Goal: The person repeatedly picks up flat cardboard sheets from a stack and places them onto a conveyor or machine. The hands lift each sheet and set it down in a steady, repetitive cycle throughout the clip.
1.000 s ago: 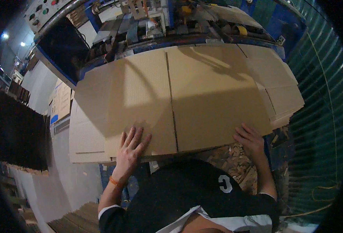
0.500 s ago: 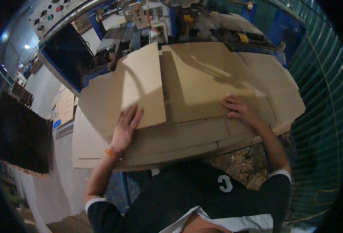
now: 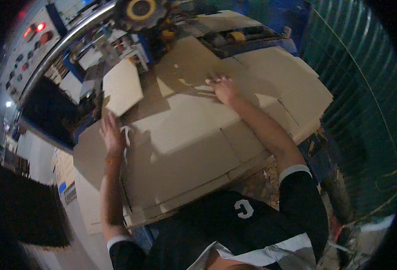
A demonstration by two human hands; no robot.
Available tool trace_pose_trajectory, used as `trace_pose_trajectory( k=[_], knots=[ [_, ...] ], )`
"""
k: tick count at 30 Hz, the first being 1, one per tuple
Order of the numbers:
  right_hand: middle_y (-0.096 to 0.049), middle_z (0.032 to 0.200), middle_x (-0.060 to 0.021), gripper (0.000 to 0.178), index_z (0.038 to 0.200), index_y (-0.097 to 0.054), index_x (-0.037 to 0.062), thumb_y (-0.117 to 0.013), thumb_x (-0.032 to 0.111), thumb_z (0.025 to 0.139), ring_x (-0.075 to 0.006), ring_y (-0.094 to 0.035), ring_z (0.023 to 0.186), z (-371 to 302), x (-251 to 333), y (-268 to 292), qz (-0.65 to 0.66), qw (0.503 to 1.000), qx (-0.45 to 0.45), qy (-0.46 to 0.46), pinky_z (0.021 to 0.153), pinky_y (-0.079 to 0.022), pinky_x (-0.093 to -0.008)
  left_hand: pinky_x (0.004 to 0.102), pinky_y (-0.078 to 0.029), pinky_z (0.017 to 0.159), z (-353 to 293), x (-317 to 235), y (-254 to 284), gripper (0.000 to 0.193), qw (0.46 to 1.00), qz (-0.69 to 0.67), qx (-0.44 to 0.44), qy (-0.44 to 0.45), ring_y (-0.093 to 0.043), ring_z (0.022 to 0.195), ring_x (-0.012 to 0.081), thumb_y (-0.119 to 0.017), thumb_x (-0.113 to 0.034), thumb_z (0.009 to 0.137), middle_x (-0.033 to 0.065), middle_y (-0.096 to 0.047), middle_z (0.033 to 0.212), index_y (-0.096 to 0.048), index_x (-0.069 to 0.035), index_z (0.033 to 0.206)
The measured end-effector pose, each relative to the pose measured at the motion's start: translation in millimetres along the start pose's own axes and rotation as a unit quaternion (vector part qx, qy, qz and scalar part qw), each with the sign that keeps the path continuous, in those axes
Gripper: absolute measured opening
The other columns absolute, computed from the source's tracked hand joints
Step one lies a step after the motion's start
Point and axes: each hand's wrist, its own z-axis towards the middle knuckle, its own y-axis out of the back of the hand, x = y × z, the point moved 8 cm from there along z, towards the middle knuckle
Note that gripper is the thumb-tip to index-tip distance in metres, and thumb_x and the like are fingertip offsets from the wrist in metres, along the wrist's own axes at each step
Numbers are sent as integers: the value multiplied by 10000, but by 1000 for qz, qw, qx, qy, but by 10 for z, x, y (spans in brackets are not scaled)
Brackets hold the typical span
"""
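Two loose cardboard pieces lie at the mouth of a machine (image 3: 140,49), beyond a larger cardboard sheet (image 3: 180,130). My left hand (image 3: 113,136) is open, its fingers stretched out at the near edge of the left cardboard piece (image 3: 123,87). That piece catches the light and reaches toward the machine. Farther right, my right hand (image 3: 224,89) is also open, laid palm down by the near edge of the right cardboard piece (image 3: 187,58). Its fingers are apart and slightly blurred. Shadow and blur hide the far ends of both pieces.
A control panel (image 3: 29,56) with buttons and red lights stands at the far left, beside a metal rail (image 3: 65,40). A round wheel (image 3: 141,9) hangs over the machine. Green corrugated sheeting (image 3: 360,90) lines the right side. A dark stack (image 3: 27,202) stands at lower left.
Both hands have moved forward, and the two cardboard pieces have slid away toward the machine, baring more of the large sheet. The view has turned, bringing the control panel lower.
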Motion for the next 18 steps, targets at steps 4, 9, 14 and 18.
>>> trace_pose_trajectory(
  k=[4, 9, 14, 18],
  knots=[
    [-493, 1259, -90, 551, 1315, -441, 175, -604, 264, 797, -321, -458, 1121, -541, -667, 184, 182, 977, -84, -74, 954, -365, -413, 389, -277, 1037, -721, 527, 498, 652, 984, -161, -75, -11, -351, 1265, 346, -663, -121, 764, 217, -375, 1361, -361, 22, 1324],
    [-584, 1098, -170, 650, 1236, -508, 88, -672, 415, 699, -352, -529, 1017, -2389, -2417, 359, 55, 871, -299, -387, 924, -369, -441, 380, -410, 935, -2687, 2250, 933, 576, 903, -143, -181, 362, -524, 1060, 297, -606, -308, 857, 198, -524, 1200, -420, 37, 1278],
    [-573, 1119, -213, 550, 1244, -477, 35, -631, 269, 771, -368, -505, 1111, -2882, -2826, 57, -52, 847, -165, -503, 880, -427, -444, 434, -361, 985, -3277, 2226, 924, 689, 837, -222, -101, 489, -473, 1124, 294, -622, -366, 822, 202, -486, 1235, -357, 14, 1332],
    [-586, 1101, -169, 502, 1228, -481, 28, -612, 266, 807, -363, -567, 974, -2965, -2966, 135, 238, 722, -396, -515, 851, -454, -411, 439, -315, 1018, -3159, 1807, 1360, 576, 718, -301, -304, 549, -435, 1186, 307, -596, -296, 833, 221, -467, 1257, -415, 37, 1267]
  ],
)
